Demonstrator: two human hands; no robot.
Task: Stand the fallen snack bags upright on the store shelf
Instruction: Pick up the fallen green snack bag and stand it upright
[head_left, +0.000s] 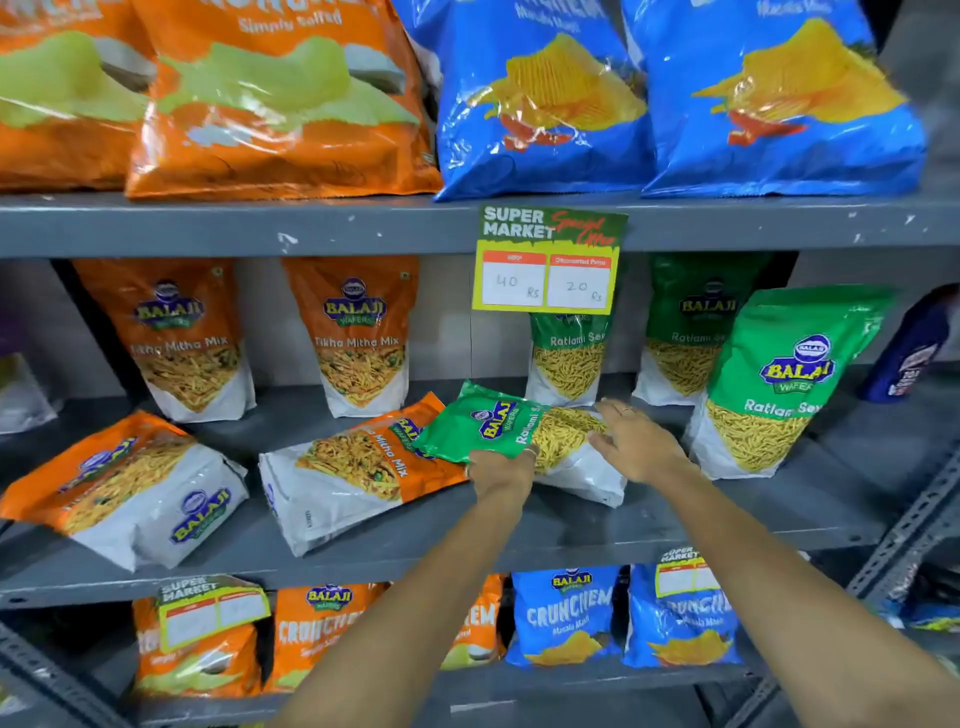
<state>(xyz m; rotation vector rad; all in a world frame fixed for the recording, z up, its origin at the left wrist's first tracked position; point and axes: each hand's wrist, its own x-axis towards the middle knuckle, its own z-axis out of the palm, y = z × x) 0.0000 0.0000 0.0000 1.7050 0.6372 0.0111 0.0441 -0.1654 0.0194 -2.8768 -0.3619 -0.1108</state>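
In the head view, a grey metal shelf (363, 545) is seen from the front, with its middle tier carrying the snack bags. A fallen green Ratlami Sev bag (498, 423) lies on its side near the middle of this tier, its top overlapping the fallen orange Tikha Mitha Mix bag (353, 470) just to its left. The left hand (501, 475) is clamped on the near edge of the green bag, fingers curled over the green part. The right hand (636, 444) is laid flat and spread on the bag's white lower part, not closed around anything. A second fallen orange bag (130, 491) lies flat at the near left of the tier, well apart from the hands. Two upright orange bags (184, 343) are stood at the far left, against the back. Upright green bags (779, 384) are stood to the right of the hands, and two more are seen farther back. A price tag (548, 260) marked 40 and 20 Rs is hung from the shelf edge above the green bag. Large orange and blue chip bags (540, 98) fill the upper tier, and smaller ones the lower tier.
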